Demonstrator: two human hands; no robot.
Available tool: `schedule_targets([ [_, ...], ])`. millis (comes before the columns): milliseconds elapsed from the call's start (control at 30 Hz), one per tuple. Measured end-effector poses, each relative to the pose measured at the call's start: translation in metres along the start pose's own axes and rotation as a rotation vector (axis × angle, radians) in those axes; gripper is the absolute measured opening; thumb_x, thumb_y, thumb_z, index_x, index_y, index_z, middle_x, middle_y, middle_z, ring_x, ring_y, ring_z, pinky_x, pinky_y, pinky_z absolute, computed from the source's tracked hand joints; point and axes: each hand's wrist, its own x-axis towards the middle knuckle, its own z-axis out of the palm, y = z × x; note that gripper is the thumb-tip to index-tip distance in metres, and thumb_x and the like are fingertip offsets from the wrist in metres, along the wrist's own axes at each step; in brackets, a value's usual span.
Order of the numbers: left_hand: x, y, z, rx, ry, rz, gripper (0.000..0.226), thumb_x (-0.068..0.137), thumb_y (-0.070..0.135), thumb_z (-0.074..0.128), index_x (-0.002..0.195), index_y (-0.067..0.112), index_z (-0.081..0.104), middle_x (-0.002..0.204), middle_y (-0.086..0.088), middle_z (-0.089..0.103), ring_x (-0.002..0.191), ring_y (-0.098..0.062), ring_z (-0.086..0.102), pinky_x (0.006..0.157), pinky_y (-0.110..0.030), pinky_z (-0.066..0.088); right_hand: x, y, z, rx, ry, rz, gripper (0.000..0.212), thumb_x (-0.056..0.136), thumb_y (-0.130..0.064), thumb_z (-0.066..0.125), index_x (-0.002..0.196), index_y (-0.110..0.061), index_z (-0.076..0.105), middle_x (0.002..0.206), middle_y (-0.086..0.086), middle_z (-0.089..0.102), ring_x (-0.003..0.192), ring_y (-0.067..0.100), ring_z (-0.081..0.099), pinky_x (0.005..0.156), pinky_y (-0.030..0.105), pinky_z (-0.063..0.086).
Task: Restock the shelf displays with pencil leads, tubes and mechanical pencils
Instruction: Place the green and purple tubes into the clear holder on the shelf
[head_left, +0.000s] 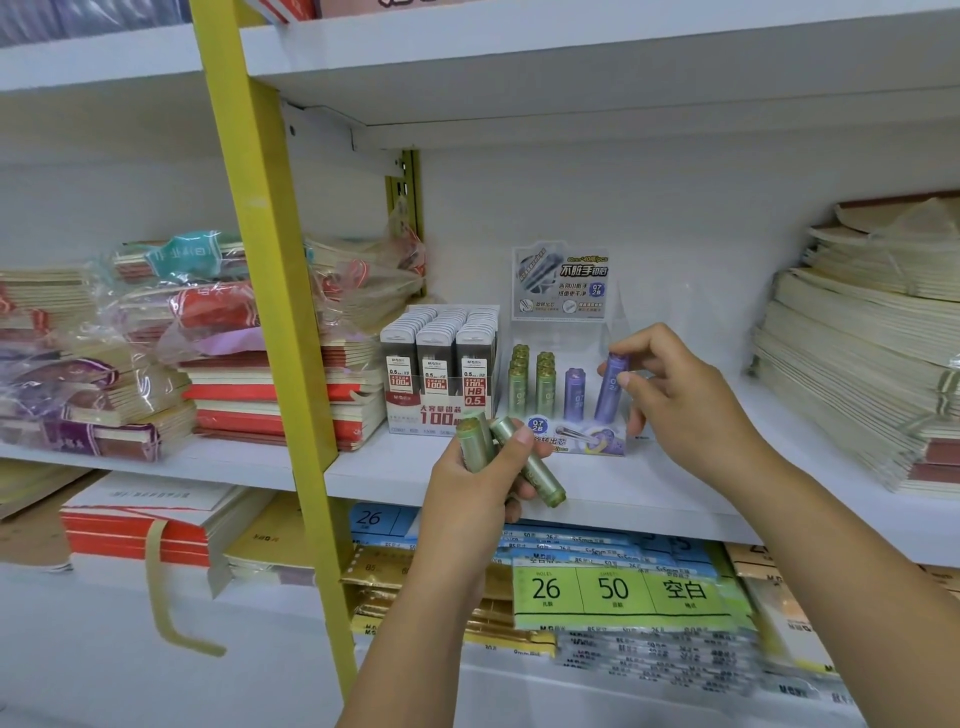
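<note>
A clear display stand (566, 439) for lead tubes sits on the middle shelf. Several green tubes (531, 382) stand in its left rows and one purple tube (573, 392) stands to their right. My right hand (670, 395) grips another purple tube (612, 387) by its top, upright at the stand's right side. My left hand (470, 491) is in front of the stand and holds a few green tubes (524, 460) tilted. A box of 0.5 HB lead cases (439, 369) stands just left of the stand.
A yellow upright post (283, 322) divides the shelving. Stacks of notebooks (249, 379) lie to the left and cream notebooks (862, 358) to the right. Below the shelf edge (597, 506) lie packs of loose-leaf paper (618, 590).
</note>
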Motion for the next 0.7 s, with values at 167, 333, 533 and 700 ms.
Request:
schedule_targets([
  [167, -0.001, 0.0, 0.0, -0.002, -0.007, 0.007, 0.017, 0.095, 0.032, 0.064, 0.112, 0.028, 0.062, 0.096, 0.003, 0.079, 0.058, -0.001, 0.057, 0.052, -0.018, 0.046, -0.002, 0.008, 0.004, -0.106, -0.089, 0.068, 0.021, 0.098, -0.017, 0.05, 0.095, -0.038, 0.05, 0.089, -0.016, 0.065, 0.05, 0.012, 0.063, 0.068, 0.031, 0.05],
  [333, -0.004, 0.004, 0.0, -0.041, -0.028, 0.01, 0.019, 0.099, 0.027, 0.059, 0.118, 0.024, 0.057, 0.101, -0.001, 0.078, 0.06, -0.004, 0.059, 0.051, -0.019, 0.044, -0.009, 0.003, 0.005, -0.181, 0.008, 0.017, 0.028, 0.098, -0.015, 0.051, 0.118, -0.035, 0.056, 0.09, -0.016, 0.058, 0.057, 0.007, 0.057, 0.061, 0.016, 0.04],
  [533, -0.007, 0.019, 0.002, -0.125, -0.074, -0.006, 0.024, 0.097, 0.025, 0.06, 0.118, 0.013, 0.056, 0.1, -0.006, 0.078, 0.064, -0.009, 0.063, 0.052, -0.02, 0.045, -0.034, -0.031, 0.01, 0.274, -0.33, 0.091, 0.008, 0.089, -0.031, 0.065, 0.095, -0.036, 0.062, 0.088, -0.012, 0.068, 0.07, 0.013, 0.068, 0.056, 0.019, 0.05],
  [700, -0.003, 0.026, 0.001, -0.126, -0.027, -0.012, 0.021, 0.093, 0.028, 0.066, 0.111, 0.016, 0.064, 0.093, -0.002, 0.077, 0.068, -0.009, 0.066, 0.054, -0.021, 0.046, -0.04, -0.032, 0.011, 0.517, -0.22, 0.186, 0.015, 0.086, -0.007, 0.068, 0.098, -0.016, 0.064, 0.083, 0.006, 0.07, 0.071, 0.023, 0.07, 0.066, 0.034, 0.058],
])
